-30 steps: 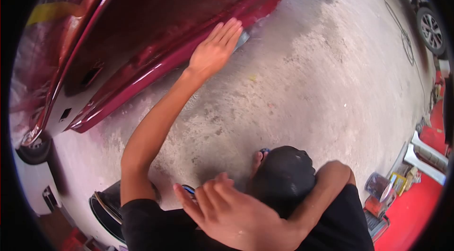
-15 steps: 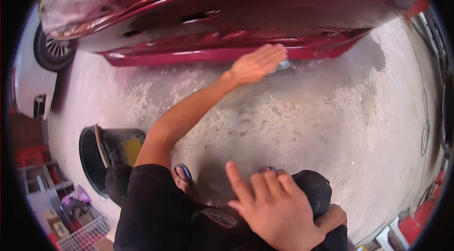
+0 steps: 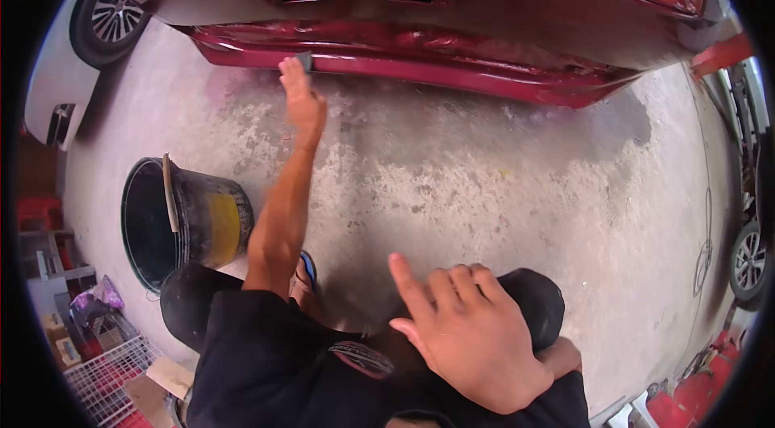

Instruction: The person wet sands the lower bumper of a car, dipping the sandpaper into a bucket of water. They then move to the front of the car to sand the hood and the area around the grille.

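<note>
My left hand (image 3: 303,101) reaches out to the glossy red lower sill of a car panel (image 3: 379,65). It holds a small grey pad (image 3: 304,61) against the sill, near its left part. The hand is slightly blurred, and its palm is hidden. Close to me, my right hand (image 3: 472,331) hovers back-up by my right knee, its index finger stretched out and the other fingers loosely bent, with nothing seen in it.
A black bucket (image 3: 190,222) with a yellow patch stands on the floor at left. A wire basket (image 3: 113,379) lies at lower left. A silver car's wheel (image 3: 113,12) is at upper left. A cable (image 3: 706,242) runs along the floor at right.
My left hand has moved left along the red sill with the pad. The view has shifted, so the bucket appears higher. My right hand has kept nearly the same pose.
</note>
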Action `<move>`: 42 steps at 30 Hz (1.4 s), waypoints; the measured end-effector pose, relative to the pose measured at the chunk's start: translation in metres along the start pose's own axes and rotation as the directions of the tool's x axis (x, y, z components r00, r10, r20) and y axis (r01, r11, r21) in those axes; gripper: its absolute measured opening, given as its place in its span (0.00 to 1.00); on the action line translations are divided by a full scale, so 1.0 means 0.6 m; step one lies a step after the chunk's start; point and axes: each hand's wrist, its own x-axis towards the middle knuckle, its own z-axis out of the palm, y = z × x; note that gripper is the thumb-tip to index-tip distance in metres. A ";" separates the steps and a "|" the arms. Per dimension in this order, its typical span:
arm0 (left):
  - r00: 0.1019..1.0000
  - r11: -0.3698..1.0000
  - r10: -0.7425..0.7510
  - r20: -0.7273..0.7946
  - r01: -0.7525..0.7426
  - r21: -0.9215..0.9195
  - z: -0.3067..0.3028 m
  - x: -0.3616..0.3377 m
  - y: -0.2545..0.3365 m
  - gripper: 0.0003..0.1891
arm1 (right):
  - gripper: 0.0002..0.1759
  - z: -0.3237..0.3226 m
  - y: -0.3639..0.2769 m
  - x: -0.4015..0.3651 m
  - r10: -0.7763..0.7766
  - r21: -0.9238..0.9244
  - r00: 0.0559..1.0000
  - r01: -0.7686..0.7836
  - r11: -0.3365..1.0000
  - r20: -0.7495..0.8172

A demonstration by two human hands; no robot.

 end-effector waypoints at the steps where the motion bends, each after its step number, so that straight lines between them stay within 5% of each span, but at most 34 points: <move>1: 0.993 0.996 0.076 0.090 -0.071 -0.055 0.005 -0.006 0.046 0.46 | 0.40 0.000 -0.009 0.006 -0.023 -0.003 1.000 0.023 1.000 -0.015; 3: 0.940 0.963 0.241 0.242 -0.201 -0.177 0.006 -0.018 0.123 0.47 | 0.40 -0.002 -0.023 0.022 -0.071 -0.016 0.996 0.070 0.997 -0.051; 5: 0.879 0.938 0.345 0.329 -0.314 -0.146 -0.006 -0.001 0.101 0.46 | 0.39 -0.004 -0.024 0.029 -0.046 -0.005 0.999 0.045 0.999 -0.021; 10: 0.987 0.998 0.056 0.148 -0.059 0.014 -0.030 0.028 -0.059 0.44 | 0.38 -0.008 -0.027 0.016 0.002 -0.035 0.999 -0.004 0.999 -0.047; 13: 0.993 0.990 0.110 0.051 -0.104 -0.096 0.006 -0.004 0.031 0.45 | 0.37 -0.003 -0.045 0.024 -0.074 0.015 0.994 0.075 0.997 -0.082; 15: 0.881 0.916 0.367 0.300 -0.286 -0.282 0.009 -0.039 0.141 0.48 | 0.36 0.008 -0.052 0.037 -0.103 0.027 0.990 0.106 0.994 -0.098; 17: 0.859 0.924 0.364 0.361 -0.285 -0.253 0.002 -0.037 0.150 0.49 | 0.36 0.015 -0.042 0.042 -0.099 -0.007 0.991 0.099 0.995 -0.087; 19: 0.897 0.943 0.330 0.295 -0.299 -0.148 0.014 -0.033 0.053 0.48 | 0.35 0.009 -0.031 0.027 0.001 -0.013 0.996 -0.003 1.000 -0.091; 21: 0.995 0.995 0.048 0.093 -0.039 -0.092 -0.018 -0.006 -0.015 0.44 | 0.35 0.006 -0.015 0.007 0.067 -0.005 0.992 -0.068 0.998 -0.103; 23: 0.997 0.998 0.008 0.075 -0.004 -0.065 -0.006 0.000 -0.062 0.44 | 0.36 0.004 -0.019 -0.005 0.094 0.032 0.992 -0.092 0.995 -0.083; 26: 0.991 0.986 0.116 0.070 -0.107 -0.127 0.018 -0.023 0.056 0.46 | 0.37 0.024 -0.029 0.008 0.027 0.052 0.993 -0.021 0.998 -0.116; 27: 0.941 0.946 0.284 0.184 -0.244 -0.213 0.012 -0.035 0.107 0.49 | 0.38 0.031 -0.029 0.018 0.007 0.056 0.991 0.000 0.998 -0.136; 29: 0.901 0.938 0.323 0.289 -0.263 -0.228 0.009 -0.037 0.121 0.50 | 0.38 0.041 -0.024 0.032 -0.043 0.055 0.985 0.053 0.997 -0.168; 31: 0.922 0.952 0.297 0.250 -0.266 -0.150 0.005 -0.018 0.042 0.46 | 0.38 0.032 -0.015 0.028 0.024 0.013 0.989 -0.022 1.000 -0.144; 35: 0.992 0.993 -0.096 0.085 0.089 0.084 0.008 0.031 -0.113 0.35 | 0.38 0.024 -0.013 0.000 0.115 0.027 0.990 -0.113 0.993 -0.076; 38: 0.998 0.998 0.055 0.023 -0.055 0.029 0.034 0.006 -0.044 0.34 | 0.39 0.038 -0.022 0.009 0.067 0.053 0.993 -0.062 0.997 -0.100; 40: 0.965 0.980 0.191 0.182 -0.175 -0.100 0.015 -0.014 0.045 0.36 | 0.38 0.045 -0.021 0.024 0.024 0.043 0.991 -0.018 0.999 -0.135; 42: 0.946 0.969 0.241 0.218 -0.223 -0.105 0.002 -0.018 0.029 0.38 | 0.38 0.053 -0.017 0.030 0.034 -0.013 0.990 -0.037 0.999 -0.140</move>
